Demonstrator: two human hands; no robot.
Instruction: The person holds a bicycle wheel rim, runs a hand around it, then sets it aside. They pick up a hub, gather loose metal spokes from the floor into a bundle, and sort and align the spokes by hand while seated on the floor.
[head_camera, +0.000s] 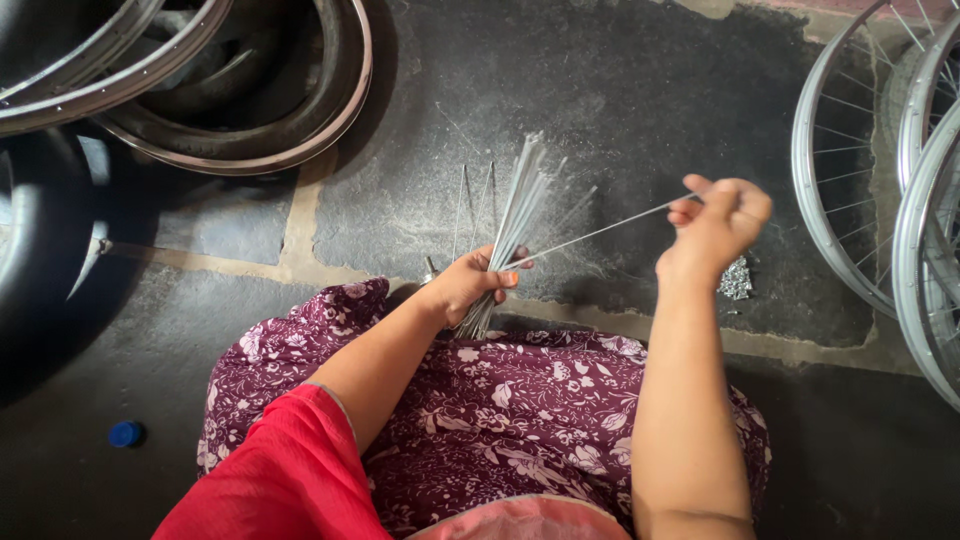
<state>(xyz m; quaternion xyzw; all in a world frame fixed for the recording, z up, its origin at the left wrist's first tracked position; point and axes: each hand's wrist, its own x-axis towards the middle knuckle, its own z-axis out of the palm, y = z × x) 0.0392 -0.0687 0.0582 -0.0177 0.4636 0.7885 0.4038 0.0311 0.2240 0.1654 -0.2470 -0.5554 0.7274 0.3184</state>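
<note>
My left hand (472, 282) grips a bundle of thin metal spokes (520, 195) that fans out away from me over the dark stone floor. My right hand (718, 225) pinches the far end of a single spoke (600, 233), which runs slantwise back to the bundle at my left fingers. A small heap of shiny metal nipples (737, 279) lies on the floor just beside my right wrist. A few loose spokes (470, 200) lie flat to the left of the bundle. My lap is covered by maroon flowered cloth (500, 400).
Bare rims and black tyres (240, 110) are stacked at the upper left. Spoked silver wheels (880, 180) lean at the right edge. A dark tyre (40, 240) sits at the far left, and a small blue cap (126, 433) lies on the floor at lower left.
</note>
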